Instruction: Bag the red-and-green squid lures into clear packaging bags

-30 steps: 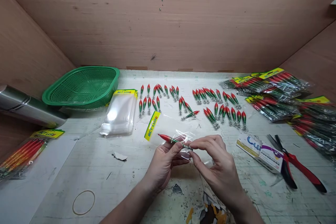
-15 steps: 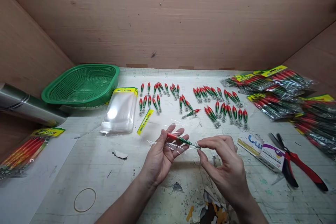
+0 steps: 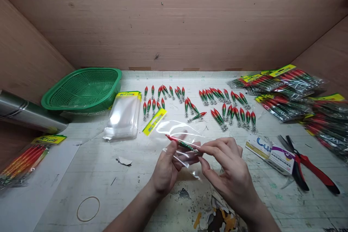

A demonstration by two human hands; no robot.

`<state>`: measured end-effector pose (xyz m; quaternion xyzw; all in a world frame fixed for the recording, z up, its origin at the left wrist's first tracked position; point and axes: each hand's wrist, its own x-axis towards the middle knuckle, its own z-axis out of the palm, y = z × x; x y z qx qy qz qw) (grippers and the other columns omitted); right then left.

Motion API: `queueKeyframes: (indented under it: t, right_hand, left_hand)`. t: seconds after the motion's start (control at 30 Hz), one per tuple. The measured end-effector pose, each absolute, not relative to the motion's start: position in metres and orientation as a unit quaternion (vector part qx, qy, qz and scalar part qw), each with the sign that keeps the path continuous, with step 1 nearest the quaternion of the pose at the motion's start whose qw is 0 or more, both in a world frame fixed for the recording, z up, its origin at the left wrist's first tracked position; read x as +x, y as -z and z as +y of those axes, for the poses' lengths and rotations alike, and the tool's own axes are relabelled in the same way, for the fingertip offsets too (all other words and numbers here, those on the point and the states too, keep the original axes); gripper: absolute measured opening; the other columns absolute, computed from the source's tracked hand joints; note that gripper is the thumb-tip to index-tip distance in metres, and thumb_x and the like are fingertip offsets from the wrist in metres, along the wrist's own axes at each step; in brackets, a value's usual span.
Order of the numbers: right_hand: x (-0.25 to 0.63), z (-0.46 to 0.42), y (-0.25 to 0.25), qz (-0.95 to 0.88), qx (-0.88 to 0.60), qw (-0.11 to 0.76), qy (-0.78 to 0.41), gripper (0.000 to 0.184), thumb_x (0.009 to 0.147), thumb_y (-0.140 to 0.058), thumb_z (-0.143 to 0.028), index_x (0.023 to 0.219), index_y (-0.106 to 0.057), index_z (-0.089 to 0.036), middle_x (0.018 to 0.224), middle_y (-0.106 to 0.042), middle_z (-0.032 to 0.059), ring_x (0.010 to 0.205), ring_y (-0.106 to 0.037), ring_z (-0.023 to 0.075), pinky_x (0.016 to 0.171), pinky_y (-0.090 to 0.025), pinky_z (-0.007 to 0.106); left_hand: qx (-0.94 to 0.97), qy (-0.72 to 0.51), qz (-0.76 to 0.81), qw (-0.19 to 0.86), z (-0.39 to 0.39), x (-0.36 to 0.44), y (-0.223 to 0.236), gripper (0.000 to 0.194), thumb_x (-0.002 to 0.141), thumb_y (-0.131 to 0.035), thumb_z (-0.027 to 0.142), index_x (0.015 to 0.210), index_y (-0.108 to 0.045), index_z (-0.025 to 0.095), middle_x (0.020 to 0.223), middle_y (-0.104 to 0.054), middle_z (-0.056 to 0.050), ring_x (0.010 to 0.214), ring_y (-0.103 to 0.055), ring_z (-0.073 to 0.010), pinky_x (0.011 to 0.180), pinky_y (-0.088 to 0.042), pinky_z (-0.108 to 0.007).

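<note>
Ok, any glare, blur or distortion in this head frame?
Head view: wide-angle bend at the edges, bagged lures at far right smeared; glare on the stack of clear bags and on the bag in the hands; centre sharp, lighting even, soft shadows.

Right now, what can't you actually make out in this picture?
- Hook end of the lure: head view, hidden under the right hand fingers.
- Print on the bag's yellow header: too small and tilted to read.
- Steel cylinder: cut off by the left edge.
- Packed bags: blurred at the right edge, contents uncountable.
</note>
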<state>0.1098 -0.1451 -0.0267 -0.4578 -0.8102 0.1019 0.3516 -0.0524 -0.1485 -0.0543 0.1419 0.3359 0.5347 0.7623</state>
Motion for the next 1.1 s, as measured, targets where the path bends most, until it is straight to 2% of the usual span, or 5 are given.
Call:
queueKeyframes:
  t: [0.1,0.33,0.63,0.9,1.1]
  right_hand:
    - [0.107,-0.146,0.03,-0.809,-0.451,0.357,-0.122,0.02,0.085,-0.056,-0.012,0.1,-0.061,-0.024,0.091,-0.065,0.0046,0.089,-0.053,0.0215,0.074,-0.036,0.038]
    - [0.094,-0.15,0.037,-0.783,-0.452,0.417,-0.094,0.027,0.085,-0.059,-0.011,0.108,-0.062,-0.025,0.089,-0.064,0.0044,0.087,-0.051,0.0206,0.074,-0.036,0.039]
    - [0.086,-0.152,0.037,-0.821,-0.417,0.386,-0.057,0.024,0.083,-0.059,-0.008,0.101,-0.065,-0.022,0.088,-0.068,0.0034,0.088,-0.054,0.021,0.076,-0.037,0.039]
    - [0.122,-0.137,0.033,-0.774,-0.452,0.441,-0.033,0.021,0.083,-0.058,-0.011,0.1,-0.065,-0.022,0.094,-0.067,0.0054,0.091,-0.057,0.0217,0.079,-0.042,0.038]
    - [0.187,-0.071,0.089,-0.722,-0.634,0.267,0.08,0.009,0.08,-0.06,-0.025,0.073,-0.061,-0.019,0.074,-0.061,0.0059,0.075,-0.052,0.0233,0.066,-0.04,0.035]
  left_hand:
    - [0.147,-0.534,0.309,0.773,-0.149,-0.053,0.052,0.076,0.076,-0.059,0.063,0.14,-0.042,0.024,0.109,-0.071,-0.016,0.093,-0.069,-0.033,0.089,-0.047,-0.054]
    - [0.169,-0.572,0.352,0.721,-0.148,-0.048,0.053,0.048,0.077,-0.07,0.038,0.12,-0.062,0.018,0.118,-0.068,-0.012,0.099,-0.066,-0.0213,0.087,-0.049,-0.031]
    - [0.097,-0.511,0.336,0.785,-0.144,-0.056,0.055,0.037,0.09,-0.052,0.032,0.119,-0.061,0.01,0.095,-0.074,-0.016,0.09,-0.07,-0.025,0.079,-0.054,-0.036]
    - [0.062,-0.534,0.334,0.774,-0.14,-0.055,0.051,0.046,0.093,-0.045,0.029,0.136,-0.045,0.013,0.106,-0.072,-0.015,0.099,-0.068,-0.0266,0.09,-0.051,-0.042]
    - [0.06,-0.526,0.324,0.784,-0.142,-0.054,0.051,0.042,0.094,-0.043,0.029,0.132,-0.048,0.011,0.11,-0.071,-0.016,0.104,-0.066,-0.0289,0.094,-0.049,-0.045]
